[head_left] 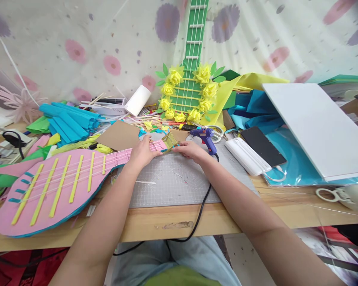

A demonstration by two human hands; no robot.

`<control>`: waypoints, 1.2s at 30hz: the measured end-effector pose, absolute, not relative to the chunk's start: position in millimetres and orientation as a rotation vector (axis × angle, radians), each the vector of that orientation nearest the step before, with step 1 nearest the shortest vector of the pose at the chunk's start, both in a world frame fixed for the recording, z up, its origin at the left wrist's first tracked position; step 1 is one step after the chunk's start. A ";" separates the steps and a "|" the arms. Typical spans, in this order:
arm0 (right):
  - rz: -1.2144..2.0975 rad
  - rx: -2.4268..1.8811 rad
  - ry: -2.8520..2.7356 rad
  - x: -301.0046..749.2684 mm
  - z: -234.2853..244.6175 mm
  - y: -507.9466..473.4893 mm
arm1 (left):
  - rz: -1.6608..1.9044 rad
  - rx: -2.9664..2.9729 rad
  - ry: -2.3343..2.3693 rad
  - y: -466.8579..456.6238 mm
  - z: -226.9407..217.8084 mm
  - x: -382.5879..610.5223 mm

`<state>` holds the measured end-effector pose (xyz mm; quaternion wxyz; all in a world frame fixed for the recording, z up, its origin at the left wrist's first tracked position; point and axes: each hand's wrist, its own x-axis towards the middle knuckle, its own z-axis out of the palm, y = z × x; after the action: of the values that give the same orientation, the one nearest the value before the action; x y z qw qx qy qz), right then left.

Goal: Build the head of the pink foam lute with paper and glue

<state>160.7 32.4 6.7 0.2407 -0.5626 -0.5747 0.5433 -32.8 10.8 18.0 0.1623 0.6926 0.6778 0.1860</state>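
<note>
A pink paper guitar (62, 180) with yellow strips and white strings lies across the left of the table, its blue edge showing. Its neck reaches to the middle, where my left hand (144, 153) is closed around it near the end. At the tip is an olive-gold headstock (169, 140). The fingers of my right hand (191, 151) pinch the headstock's right edge, where small blue bits show. Just behind my right hand a purple glue gun (205, 137) rests with its black cord trailing over the table edge.
A grey cutting mat (179, 182) lies under my hands. Behind stands a green paper guitar (186, 93) with yellow flowers. At right are a white power bank (247, 156), a black phone (263, 146), a white board (316, 127) and scissors (331, 194). Blue crepe paper (68, 121) lies left.
</note>
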 end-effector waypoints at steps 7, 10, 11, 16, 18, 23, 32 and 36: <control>1.569 -1.530 -1.493 161.9 5.5 34.9 | 0.528 1.973 1.932 11.2 18.3 -33.3; 1.585 -1.530 -1.478 162.1 4.9 36.2 | 0.517 1.960 1.939 11.5 18.8 -33.5; 1.592 -1.526 -1.477 162.2 4.8 36.6 | 0.513 1.957 1.941 11.6 19.0 -33.5; 1.617 -1.513 -1.470 162.4 5.5 36.8 | 0.514 1.957 1.943 11.6 18.8 -33.1; 1.625 -1.513 -1.463 162.4 6.4 36.3 | 0.521 1.963 1.938 11.4 18.5 -33.0; 1.627 -1.522 -1.468 162.1 7.1 35.8 | 0.512 1.967 1.937 11.3 18.8 -33.0; 1.638 -1.464 -1.564 166.1 7.9 34.7 | 0.478 2.006 1.942 10.4 19.6 -32.7; 1.473 -1.556 -1.622 171.8 10.4 34.2 | 0.452 2.049 1.928 9.5 22.8 -32.5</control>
<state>171.8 34.2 10.4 0.2253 -0.5640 -0.5880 0.5342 -32.5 9.5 22.8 0.1455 0.7114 0.6694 0.1569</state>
